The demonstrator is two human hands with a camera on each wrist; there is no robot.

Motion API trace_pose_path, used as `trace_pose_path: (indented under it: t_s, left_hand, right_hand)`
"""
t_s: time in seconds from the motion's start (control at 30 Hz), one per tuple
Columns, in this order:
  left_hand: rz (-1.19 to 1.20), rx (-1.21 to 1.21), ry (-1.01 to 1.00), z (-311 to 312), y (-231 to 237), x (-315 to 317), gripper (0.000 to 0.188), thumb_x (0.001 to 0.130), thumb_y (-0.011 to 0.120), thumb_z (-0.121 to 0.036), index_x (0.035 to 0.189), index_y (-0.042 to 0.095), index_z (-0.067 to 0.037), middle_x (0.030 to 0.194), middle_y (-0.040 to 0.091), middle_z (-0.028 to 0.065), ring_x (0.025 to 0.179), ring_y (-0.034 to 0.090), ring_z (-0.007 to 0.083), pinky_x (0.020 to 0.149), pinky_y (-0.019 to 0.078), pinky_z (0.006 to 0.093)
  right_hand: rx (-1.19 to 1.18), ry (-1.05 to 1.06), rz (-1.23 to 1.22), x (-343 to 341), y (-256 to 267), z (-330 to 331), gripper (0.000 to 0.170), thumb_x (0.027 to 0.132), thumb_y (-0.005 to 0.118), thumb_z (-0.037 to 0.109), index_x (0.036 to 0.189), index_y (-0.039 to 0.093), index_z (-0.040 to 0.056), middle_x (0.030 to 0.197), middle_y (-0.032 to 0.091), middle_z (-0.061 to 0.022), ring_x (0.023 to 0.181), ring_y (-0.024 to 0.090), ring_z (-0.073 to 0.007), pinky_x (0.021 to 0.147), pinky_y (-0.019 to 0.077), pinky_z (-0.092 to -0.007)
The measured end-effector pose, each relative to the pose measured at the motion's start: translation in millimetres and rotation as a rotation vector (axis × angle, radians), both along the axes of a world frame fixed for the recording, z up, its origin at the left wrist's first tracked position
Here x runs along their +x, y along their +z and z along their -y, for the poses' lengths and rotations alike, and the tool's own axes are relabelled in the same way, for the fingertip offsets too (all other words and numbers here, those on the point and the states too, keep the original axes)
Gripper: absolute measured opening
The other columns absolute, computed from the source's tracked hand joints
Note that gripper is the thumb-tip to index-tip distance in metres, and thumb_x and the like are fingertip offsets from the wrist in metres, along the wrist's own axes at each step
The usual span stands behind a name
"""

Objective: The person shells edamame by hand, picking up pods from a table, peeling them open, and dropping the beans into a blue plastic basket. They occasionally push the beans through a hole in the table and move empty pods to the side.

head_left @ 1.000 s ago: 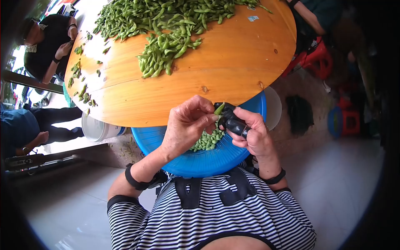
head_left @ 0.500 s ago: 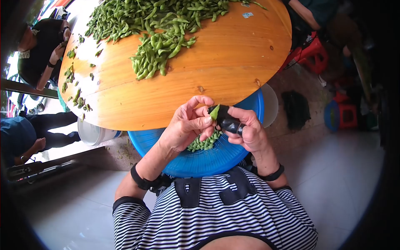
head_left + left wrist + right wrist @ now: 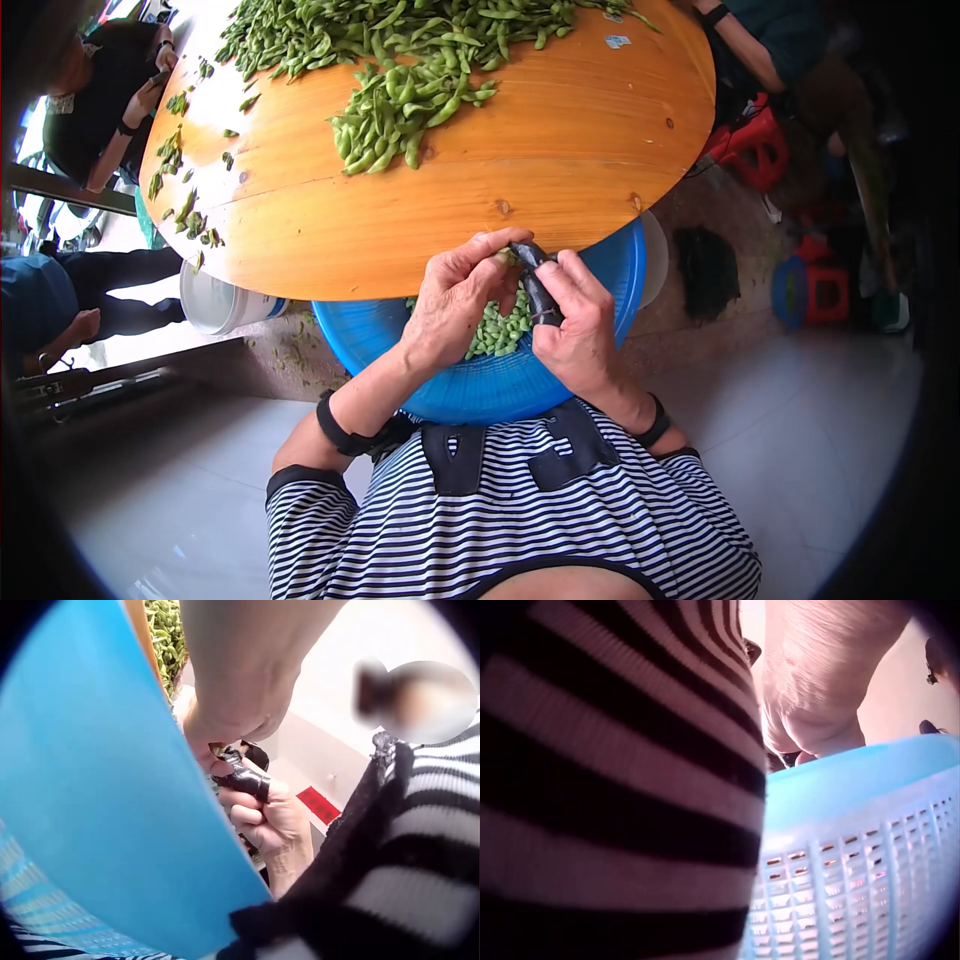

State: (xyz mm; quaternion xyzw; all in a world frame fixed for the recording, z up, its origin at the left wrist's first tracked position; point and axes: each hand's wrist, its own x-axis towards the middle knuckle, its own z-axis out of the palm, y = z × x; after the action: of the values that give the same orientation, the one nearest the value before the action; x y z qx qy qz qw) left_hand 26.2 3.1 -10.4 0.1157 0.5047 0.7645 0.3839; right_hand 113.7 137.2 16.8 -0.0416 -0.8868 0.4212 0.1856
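Note:
In the head view, my left hand (image 3: pixel 450 302) pinches a small green pod (image 3: pixel 508 257), mostly hidden by the fingers, above a blue basket (image 3: pixel 480 395). Black coverings (image 3: pixel 540 292) wrap the thumb and a finger of my right hand (image 3: pixel 583 335), whose covered tips meet at the same pod; its other fingers are curled. Shelled green beans (image 3: pixel 497 330) lie in the basket below. The left wrist view shows the left hand (image 3: pixel 232 697) against the covered fingers of the right hand (image 3: pixel 266 817). In the right wrist view the right hand (image 3: pixel 817 697) is partly hidden by the basket rim.
A wooden table (image 3: pixel 530 170) bears a large heap of pods (image 3: pixel 400 110) and scattered scraps (image 3: pixel 185 215). A white bucket (image 3: pixel 215 300) stands at the left, a red stool (image 3: pixel 755 150) at the right. Other people are at both sides.
The pod, upright and plainly visible before, is now mostly hidden between the fingers. My right hand has turned, its black-covered fingers pointing up toward the left fingertips.

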Motion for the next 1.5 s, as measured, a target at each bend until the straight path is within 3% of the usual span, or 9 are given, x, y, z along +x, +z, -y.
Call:
trace_pose_path:
  t_s: [0.17,0.37,0.43,0.53,0.67,0.83,1.03,1.23,1.5]
  left_hand:
    - [0.242,0.078,0.117,-13,12,5,0.037,0.087,0.045,0.002,0.122,0.060,0.002,0.086,0.059,0.0038,0.069,0.051,0.0115,0.067,0.0464,0.0256]
    - [-0.172,-0.274,-0.389,10,29,-5,0.036,0.087,0.055,0.000,0.123,0.056,0.000,0.092,0.066,0.0071,0.070,0.057,0.0133,0.066,0.0491,0.0267]
    - [-0.955,-0.514,-0.304,14,39,-20,0.027,0.085,0.061,-0.001,0.112,0.063,-0.001,0.086,0.068,0.0100,0.067,0.062,0.0181,0.065,0.0515,0.0294]
    - [-1.288,-0.762,0.190,16,25,-71,0.018,0.081,0.067,-0.002,0.099,0.065,0.000,0.082,0.066,0.0127,0.067,0.064,0.0271,0.064,0.0520,0.0354]
    - [-1.350,-0.963,0.239,15,17,-111,0.019,0.080,0.070,-0.012,0.093,0.061,-0.002,0.082,0.062,0.0140,0.072,0.061,0.0327,0.066,0.0491,0.0420]
    - [-1.302,-1.059,0.289,7,10,-120,0.016,0.079,0.069,-0.011,0.088,0.058,-0.002,0.084,0.061,0.0155,0.075,0.060,0.0359,0.066,0.0477,0.0432]
    - [-1.497,-0.974,0.261,19,17,-105,0.010,0.084,0.064,-0.008,0.091,0.060,-0.002,0.082,0.063,0.0114,0.067,0.063,0.0285,0.060,0.0487,0.0379]
    - [-0.070,-0.220,-0.088,8,44,-46,0.011,0.092,0.063,-0.013,0.092,0.061,-0.003,0.073,0.061,0.0007,0.050,0.058,0.0082,0.043,0.0439,0.0228]
    - [0.006,-0.224,0.002,-4,32,-29,0.014,0.091,0.065,-0.015,0.092,0.062,-0.001,0.069,0.062,0.0025,0.053,0.058,0.0070,0.043,0.0444,0.0206]
  right_hand:
    - [0.032,-0.011,-0.050,-3,-1,3,0.044,0.059,0.052,-0.013,0.101,0.058,-0.0043,0.082,0.045,-0.0157,0.070,0.052,-0.0337,0.059,0.0438,-0.0411]
    - [0.102,-0.365,0.056,19,24,-58,0.039,0.064,0.045,-0.008,0.101,0.057,-0.0081,0.091,0.055,-0.0185,0.081,0.057,-0.0363,0.079,0.0473,-0.0359]
    - [0.357,-0.454,0.017,33,7,-104,0.042,0.063,0.046,-0.008,0.104,0.057,-0.0067,0.091,0.054,-0.0214,0.081,0.055,-0.0412,0.072,0.0449,-0.0415]
    - [0.511,-0.520,0.221,57,-14,-146,0.044,0.065,0.047,-0.007,0.108,0.054,-0.0122,0.098,0.057,-0.0307,0.092,0.055,-0.0489,0.085,0.0444,-0.0464]
    - [0.363,-0.531,0.374,57,-4,-147,0.045,0.064,0.047,-0.007,0.108,0.053,-0.0140,0.097,0.057,-0.0325,0.095,0.056,-0.0495,0.088,0.0450,-0.0455]
    - [0.219,-0.440,0.250,35,1,-122,0.033,0.065,0.048,-0.008,0.098,0.054,-0.0049,0.086,0.057,-0.0256,0.082,0.057,-0.0451,0.074,0.0471,-0.0406]
    - [-0.270,-0.095,0.218,0,24,-65,0.044,0.071,0.044,-0.011,0.110,0.063,-0.0030,0.079,0.063,-0.0089,0.069,0.054,-0.0121,0.063,0.0429,-0.0220]
    - [-0.714,0.113,0.340,-20,18,-34,0.042,0.073,0.041,-0.008,0.108,0.064,-0.0026,0.076,0.060,-0.0010,0.059,0.047,-0.0039,0.051,0.0373,-0.0197]
    - [-1.119,0.137,0.353,-17,9,-37,0.041,0.075,0.038,-0.004,0.108,0.062,-0.0052,0.069,0.048,0.0033,0.055,0.040,-0.0019,0.047,0.0343,-0.0175]
